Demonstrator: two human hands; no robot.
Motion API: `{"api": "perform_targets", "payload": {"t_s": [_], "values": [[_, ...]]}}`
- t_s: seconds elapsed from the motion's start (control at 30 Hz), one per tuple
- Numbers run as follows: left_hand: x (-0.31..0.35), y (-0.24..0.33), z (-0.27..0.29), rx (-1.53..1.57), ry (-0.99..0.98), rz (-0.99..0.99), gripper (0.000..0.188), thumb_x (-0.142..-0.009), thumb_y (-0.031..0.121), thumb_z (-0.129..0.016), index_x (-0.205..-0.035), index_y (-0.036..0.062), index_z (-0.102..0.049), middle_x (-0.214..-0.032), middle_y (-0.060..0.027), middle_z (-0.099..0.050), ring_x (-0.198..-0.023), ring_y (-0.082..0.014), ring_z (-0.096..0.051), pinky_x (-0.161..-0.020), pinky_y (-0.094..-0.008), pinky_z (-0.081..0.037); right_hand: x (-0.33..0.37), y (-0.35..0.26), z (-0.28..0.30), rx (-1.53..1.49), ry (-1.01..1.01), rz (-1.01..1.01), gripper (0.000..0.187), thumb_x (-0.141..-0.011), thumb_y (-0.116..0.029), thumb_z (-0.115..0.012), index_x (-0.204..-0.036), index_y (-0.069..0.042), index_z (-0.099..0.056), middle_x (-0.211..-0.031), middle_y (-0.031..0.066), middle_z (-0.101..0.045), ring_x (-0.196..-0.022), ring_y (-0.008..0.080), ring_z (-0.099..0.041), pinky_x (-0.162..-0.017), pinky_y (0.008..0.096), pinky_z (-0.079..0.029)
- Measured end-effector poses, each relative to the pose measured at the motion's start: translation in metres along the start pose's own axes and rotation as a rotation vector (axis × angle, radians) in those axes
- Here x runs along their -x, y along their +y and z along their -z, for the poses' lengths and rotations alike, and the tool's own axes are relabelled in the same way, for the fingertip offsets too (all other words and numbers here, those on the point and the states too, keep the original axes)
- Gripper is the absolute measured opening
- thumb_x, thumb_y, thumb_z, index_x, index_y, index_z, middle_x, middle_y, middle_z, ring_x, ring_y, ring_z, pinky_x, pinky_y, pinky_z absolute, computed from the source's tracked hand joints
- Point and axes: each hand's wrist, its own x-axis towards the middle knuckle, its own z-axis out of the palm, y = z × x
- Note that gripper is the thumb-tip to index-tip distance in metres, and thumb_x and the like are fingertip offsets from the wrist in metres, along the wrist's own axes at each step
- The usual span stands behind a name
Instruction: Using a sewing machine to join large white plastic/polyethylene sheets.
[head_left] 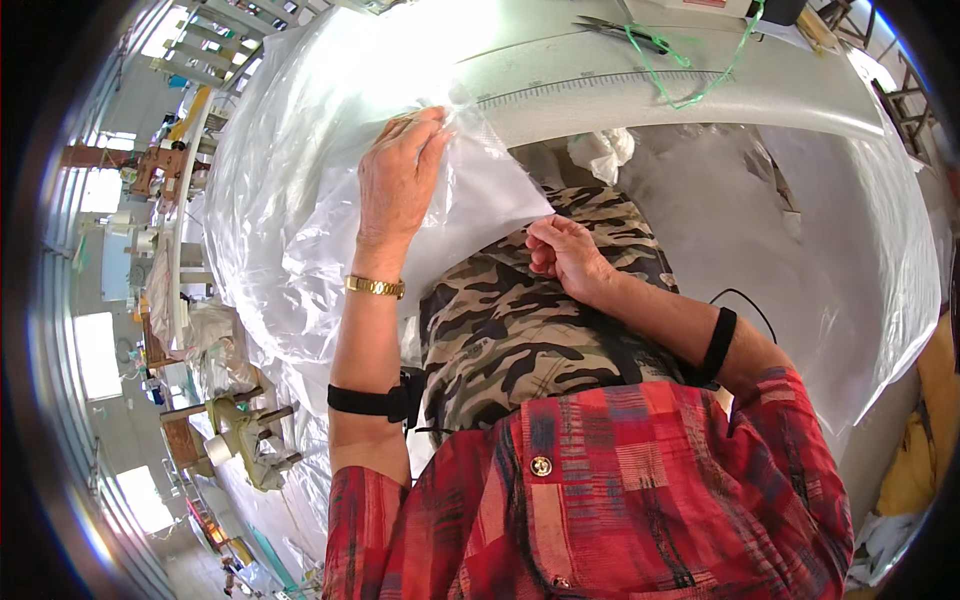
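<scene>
A large sheet of clear plastic film [310,220] drapes over the left part of the table and down beside my legs. My left hand [403,175] lies on it near the table's edge, fingers stretched forward and touching the film. Its fingertips blend partly into the shiny plastic. My right hand [567,250] is closed above my lap, thumb and fingers pinching a corner of the film. The film stretches in a taut, slanting edge between both hands.
The pale table [560,90] carries a printed ruler scale along its front. Dark scissors [625,35] and green string [690,100] lie at the far right. A crumpled white piece [602,152] sits below the table edge. More film [850,270] hangs at right.
</scene>
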Motion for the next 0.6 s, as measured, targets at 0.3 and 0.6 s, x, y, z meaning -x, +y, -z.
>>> {"api": "perform_targets", "payload": {"t_s": [0.3,0.6], "values": [[0.001,0.001,0.0,-0.002,-0.009,0.037,0.019,-0.091,0.017,-0.061,-0.098,0.0004,-0.066,-0.109,-0.0119,-0.069,-0.103,-0.0274,-0.064,-0.088,-0.0365,-0.049,0.008,-0.02,-0.018,-0.12,-0.167,0.034,0.021,-0.086,-0.03,-0.072,-0.09,-0.013,-0.06,-0.073,-0.0029,-0.056,-0.06,0.0073,-0.052,-0.057,0.0264,-0.046],[0.001,0.0,-0.001,0.044,-0.002,0.058,0.02,-0.092,0.019,-0.061,-0.096,0.0006,-0.067,-0.11,-0.0127,-0.068,-0.102,-0.0265,-0.064,-0.088,-0.0355,-0.049,-0.002,-0.013,-0.027,-0.174,-0.074,0.131,0.019,-0.088,-0.022,-0.07,-0.078,-0.01,-0.059,-0.066,-0.0009,-0.058,-0.054,0.0084,-0.051,-0.052,0.0224,-0.044]]}}
